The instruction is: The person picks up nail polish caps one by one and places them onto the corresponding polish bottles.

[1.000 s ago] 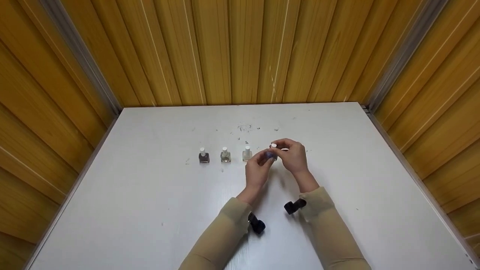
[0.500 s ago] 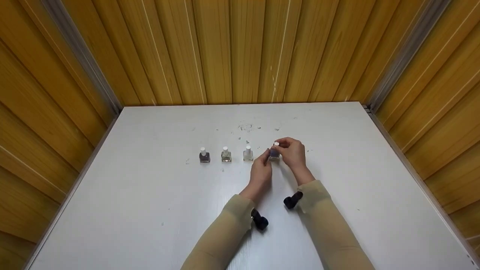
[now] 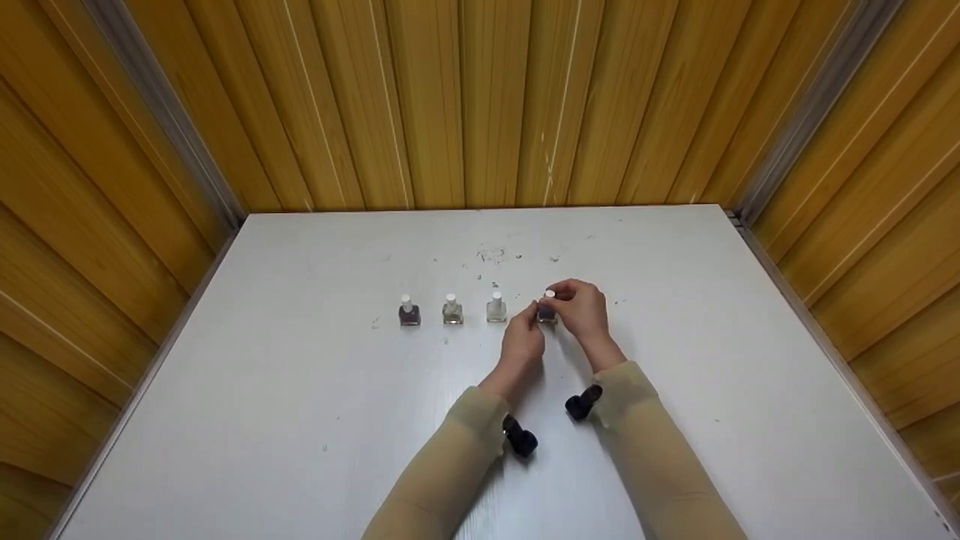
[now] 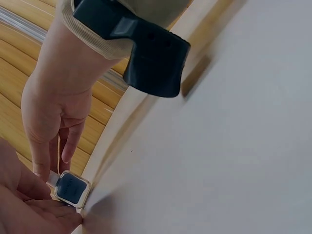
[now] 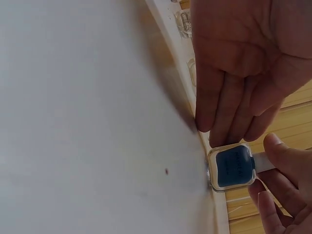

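Observation:
My right hand (image 3: 587,311) pinches the white cap of a dark blue nail polish bottle (image 5: 234,166) between thumb and fingers. The bottle stands upright at the right end of a row. Beside it, my left hand (image 3: 523,339) has its fingers fairly straight, and their tips touch the side of the glass in the right wrist view. Further left in the row are a clear nail polish bottle (image 3: 496,309), a clear one with a yellowish tint (image 3: 451,310) and a dark one (image 3: 409,312), all with white caps.
The bottles stand on a white table (image 3: 262,390) with dark specks and scuffs (image 3: 492,256) behind the row. Yellow wood-patterned panels (image 3: 480,105) rise at the back and both sides. A black wrist camera (image 3: 521,439) hangs from the left sleeve.
The blue bottle was between both hands and is now down in line with the others. My left fingers have loosened and straightened beside it; my right hand still pinches the cap.

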Demonstrator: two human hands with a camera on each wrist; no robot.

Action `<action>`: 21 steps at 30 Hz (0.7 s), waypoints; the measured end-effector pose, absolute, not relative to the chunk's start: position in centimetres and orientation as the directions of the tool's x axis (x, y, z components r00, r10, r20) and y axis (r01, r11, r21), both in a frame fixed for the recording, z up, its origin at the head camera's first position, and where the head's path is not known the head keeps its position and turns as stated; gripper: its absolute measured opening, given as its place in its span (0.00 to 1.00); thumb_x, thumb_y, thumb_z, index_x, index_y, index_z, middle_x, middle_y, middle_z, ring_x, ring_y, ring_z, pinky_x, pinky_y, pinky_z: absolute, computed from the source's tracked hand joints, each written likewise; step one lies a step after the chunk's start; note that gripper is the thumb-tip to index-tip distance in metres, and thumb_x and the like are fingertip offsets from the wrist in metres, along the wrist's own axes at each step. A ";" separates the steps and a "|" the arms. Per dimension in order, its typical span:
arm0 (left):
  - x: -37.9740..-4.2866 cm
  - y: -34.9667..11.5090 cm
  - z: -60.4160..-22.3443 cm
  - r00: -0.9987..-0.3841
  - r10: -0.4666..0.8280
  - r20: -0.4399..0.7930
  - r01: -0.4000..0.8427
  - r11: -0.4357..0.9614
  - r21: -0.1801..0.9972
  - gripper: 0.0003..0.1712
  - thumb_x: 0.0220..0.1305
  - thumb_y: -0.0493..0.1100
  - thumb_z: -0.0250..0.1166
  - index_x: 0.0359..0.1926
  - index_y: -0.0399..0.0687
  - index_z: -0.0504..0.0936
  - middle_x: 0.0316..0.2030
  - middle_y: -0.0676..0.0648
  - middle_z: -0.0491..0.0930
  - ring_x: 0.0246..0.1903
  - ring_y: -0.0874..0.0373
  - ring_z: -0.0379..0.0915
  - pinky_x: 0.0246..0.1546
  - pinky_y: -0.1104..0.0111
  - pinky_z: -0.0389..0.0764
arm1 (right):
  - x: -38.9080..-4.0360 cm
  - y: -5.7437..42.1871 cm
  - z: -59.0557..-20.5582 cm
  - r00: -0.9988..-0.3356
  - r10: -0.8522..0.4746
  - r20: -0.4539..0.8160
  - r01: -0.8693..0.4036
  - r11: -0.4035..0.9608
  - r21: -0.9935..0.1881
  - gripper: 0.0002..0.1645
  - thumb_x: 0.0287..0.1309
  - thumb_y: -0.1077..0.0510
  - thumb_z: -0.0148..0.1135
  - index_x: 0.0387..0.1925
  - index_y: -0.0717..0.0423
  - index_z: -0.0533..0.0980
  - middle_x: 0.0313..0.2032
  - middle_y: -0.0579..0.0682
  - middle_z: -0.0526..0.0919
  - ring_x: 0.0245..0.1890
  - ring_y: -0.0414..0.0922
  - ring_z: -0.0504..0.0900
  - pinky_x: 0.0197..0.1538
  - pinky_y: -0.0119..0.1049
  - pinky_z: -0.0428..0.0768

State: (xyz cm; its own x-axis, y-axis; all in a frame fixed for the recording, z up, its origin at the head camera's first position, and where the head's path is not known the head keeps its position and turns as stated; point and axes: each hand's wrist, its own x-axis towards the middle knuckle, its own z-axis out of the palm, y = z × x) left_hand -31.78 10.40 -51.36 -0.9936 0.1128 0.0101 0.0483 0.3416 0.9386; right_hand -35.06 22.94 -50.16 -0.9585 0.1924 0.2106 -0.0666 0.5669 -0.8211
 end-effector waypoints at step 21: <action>-31.8 10.5 -50.9 -0.992 0.123 -0.012 0.039 0.406 0.913 0.31 0.70 0.29 0.46 0.74 0.32 0.65 0.73 0.37 0.69 0.75 0.46 0.63 0.76 0.58 0.66 | -35.2 22.7 -49.9 -0.966 0.160 0.205 -0.083 0.555 -0.827 0.15 0.57 0.64 0.75 0.47 0.61 0.85 0.44 0.62 0.89 0.47 0.56 0.88 0.48 0.46 0.86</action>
